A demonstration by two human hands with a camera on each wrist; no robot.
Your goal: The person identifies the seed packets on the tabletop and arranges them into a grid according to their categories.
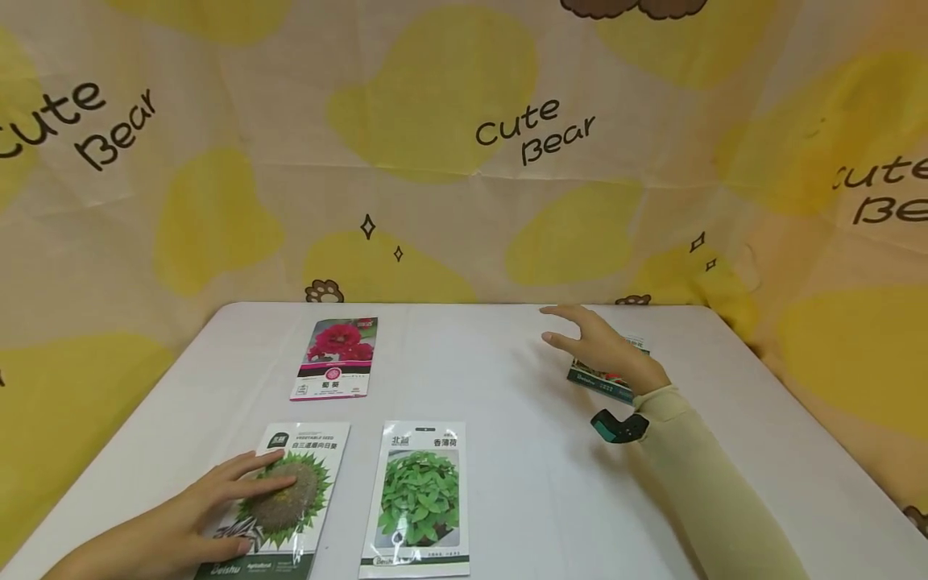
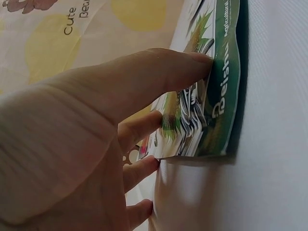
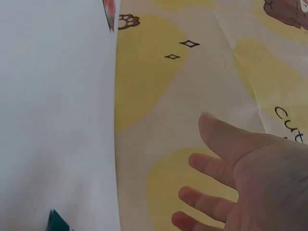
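Observation:
My left hand [image 1: 196,515] rests with spread fingers on a sunflower seed packet [image 1: 329,475] at the front left. In the left wrist view, the thumb [image 2: 159,72] touches the packet's dark green lower band [image 2: 226,91]. My right hand [image 1: 598,342] hovers at the back right, fingers apart and nothing in it. Partly hidden beneath and behind it lies another seed packet [image 1: 598,383] with a dark green edge. The right wrist view shows the same hand [image 3: 260,173] with its fingers loosely bent, above the table.
A mint seed packet [image 1: 420,499] lies at the front middle. A hollyhock packet [image 1: 335,358] with pink-red flowers sits at the back left. The white table [image 1: 464,362] ends at a yellow-patterned cloth [image 1: 435,161]. A dark band [image 1: 619,427] is at the right wrist.

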